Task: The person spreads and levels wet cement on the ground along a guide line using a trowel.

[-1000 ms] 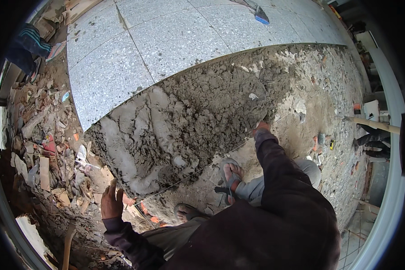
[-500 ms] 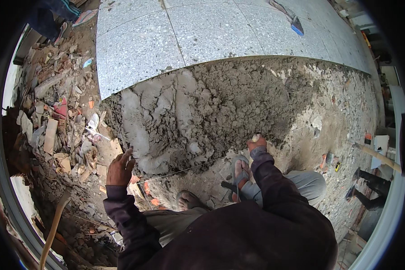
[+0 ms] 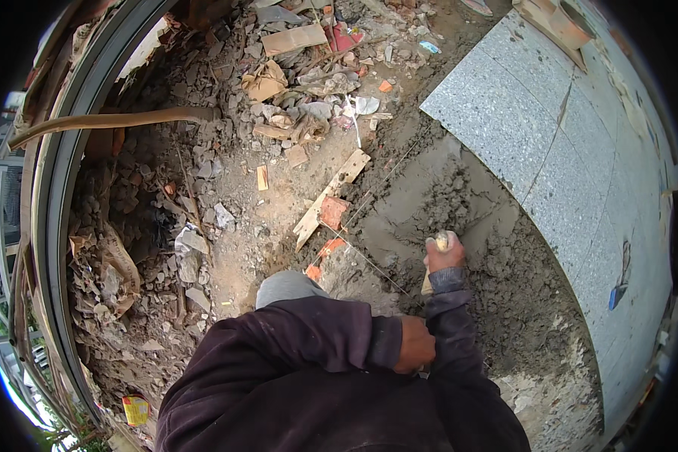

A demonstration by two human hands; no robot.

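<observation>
My right hand point(image 3: 446, 252) is closed around a pale-ended handle, which looks like a trowel's, over grey wet mortar point(image 3: 399, 218). The blade cannot be made out against the mortar. Smoothed patches lie beside rough, lumpy ones. My left hand point(image 3: 414, 344) is bent in close to my right forearm, its back showing and its fingers mostly hidden. Speckled grey floor tiles point(image 3: 535, 113) border the mortar on the far and right sides. Thin strings point(image 3: 373, 265) meet near a red brick piece point(image 3: 334, 212) at the mortar's left corner.
Left of the mortar lies a wooden strip point(image 3: 346, 177), with broken rubble point(image 3: 203, 169) and scraps beyond. A long curved wooden handle point(image 3: 128, 119) juts across the metal frame point(image 3: 62, 248). On the tiles rest a blue-ended tool point(image 3: 616, 296) and a round container point(image 3: 571, 26).
My view and body have turned left. My left hand has come from the mortar's left edge to my right forearm. My right hand, still gripping the handle, is now over the mortar's left part.
</observation>
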